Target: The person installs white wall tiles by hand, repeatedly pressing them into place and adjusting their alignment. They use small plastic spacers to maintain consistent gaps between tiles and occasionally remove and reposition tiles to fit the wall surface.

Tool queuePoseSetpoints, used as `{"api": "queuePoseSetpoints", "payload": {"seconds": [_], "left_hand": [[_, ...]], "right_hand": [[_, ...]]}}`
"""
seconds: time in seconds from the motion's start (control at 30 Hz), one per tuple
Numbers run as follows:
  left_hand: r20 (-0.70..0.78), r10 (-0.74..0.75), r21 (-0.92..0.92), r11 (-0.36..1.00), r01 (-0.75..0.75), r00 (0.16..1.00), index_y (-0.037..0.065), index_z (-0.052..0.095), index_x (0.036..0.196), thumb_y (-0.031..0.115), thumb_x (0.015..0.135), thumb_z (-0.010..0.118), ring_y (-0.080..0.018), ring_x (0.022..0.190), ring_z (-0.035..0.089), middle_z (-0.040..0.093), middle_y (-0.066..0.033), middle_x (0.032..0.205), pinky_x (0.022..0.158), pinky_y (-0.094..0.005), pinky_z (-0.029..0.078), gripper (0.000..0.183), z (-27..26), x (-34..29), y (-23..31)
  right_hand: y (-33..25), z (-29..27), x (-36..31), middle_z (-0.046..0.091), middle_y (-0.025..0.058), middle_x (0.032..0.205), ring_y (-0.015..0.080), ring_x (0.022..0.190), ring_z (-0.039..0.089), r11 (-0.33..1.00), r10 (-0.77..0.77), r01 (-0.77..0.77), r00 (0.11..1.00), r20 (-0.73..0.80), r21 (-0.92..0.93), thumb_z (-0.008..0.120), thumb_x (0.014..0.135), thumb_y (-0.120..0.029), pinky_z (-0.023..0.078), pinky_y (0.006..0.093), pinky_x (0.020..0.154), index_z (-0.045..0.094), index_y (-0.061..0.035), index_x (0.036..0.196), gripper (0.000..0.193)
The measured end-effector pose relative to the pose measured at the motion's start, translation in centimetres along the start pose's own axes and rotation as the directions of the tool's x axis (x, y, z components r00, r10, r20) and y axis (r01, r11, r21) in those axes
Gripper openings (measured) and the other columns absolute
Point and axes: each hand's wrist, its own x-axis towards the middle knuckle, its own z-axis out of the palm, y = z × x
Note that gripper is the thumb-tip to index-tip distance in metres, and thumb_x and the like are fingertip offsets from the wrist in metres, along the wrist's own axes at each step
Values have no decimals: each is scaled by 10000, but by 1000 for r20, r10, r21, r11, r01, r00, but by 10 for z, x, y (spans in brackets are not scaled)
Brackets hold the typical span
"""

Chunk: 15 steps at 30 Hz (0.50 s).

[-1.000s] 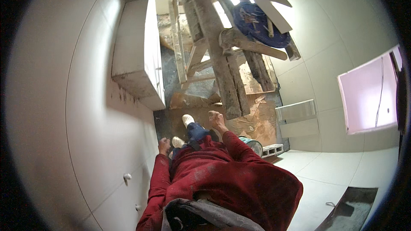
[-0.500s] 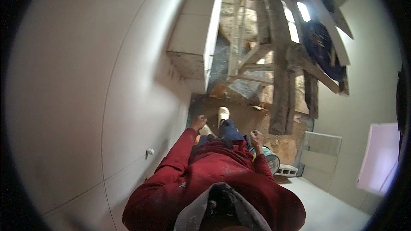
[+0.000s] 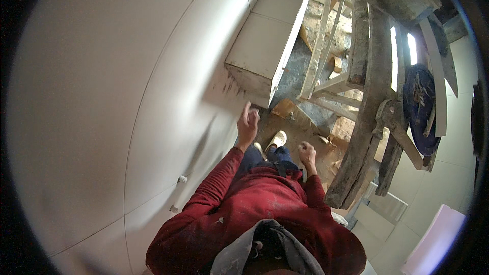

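Note:
My left hand is raised in front of me on the left, near the pale wall and the lower corner of a tiled box ledge. Its fingers are stretched out and apart, and it holds nothing I can see. In front of my right side, my right hand has its fingers curled in. Whatever it may hold is hidden. Both arms are in dusty red sleeves. Between the hands, pale shoes show on the floor below.
At the right stands a rough wooden trestle with a thick plank. On it rest a dark blue basin and a hammer-like tool. Cardboard pieces lie on the floor. A white pipe stub juts from the left wall.
My left hand has moved up and forward, its fingers opening out. My right hand is slightly farther forward. The view has turned and advanced, so the trestle appears nearer and farther right.

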Motion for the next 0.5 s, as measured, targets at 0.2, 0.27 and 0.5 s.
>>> {"api": "queuePoseSetpoints", "payload": {"seconds": [0.2,0.27,0.5], "left_hand": [[-239,124,-242,953,-183,963,-27,243,1545,247,996,602,-145,822,587,616,-62,974,752,-304,510,711,-13,57,84],[-282,219,-63,967,-246,934,-42,224,1551,245,990,612,-157,848,578,593,-95,1042,751,-303,506,740,-13,71,81],[-264,355,35,933,-359,897,-56,235,1541,339,967,661,-208,876,589,585,-152,1108,799,-344,515,816,-20,95,94]], "right_hand": [[-90,-2,29,700,215,1139,332,1059,689,988,-36,24,996,80,150,650,907,-283,530,405,902,664,-20,1214,404],[-115,9,36,687,226,1172,333,1085,680,978,-100,88,994,53,191,661,919,-282,529,408,909,656,-17,1225,406],[-202,46,86,635,207,1277,277,1067,684,965,-190,198,980,-62,171,693,904,-281,511,365,942,587,-87,1344,492]]}}
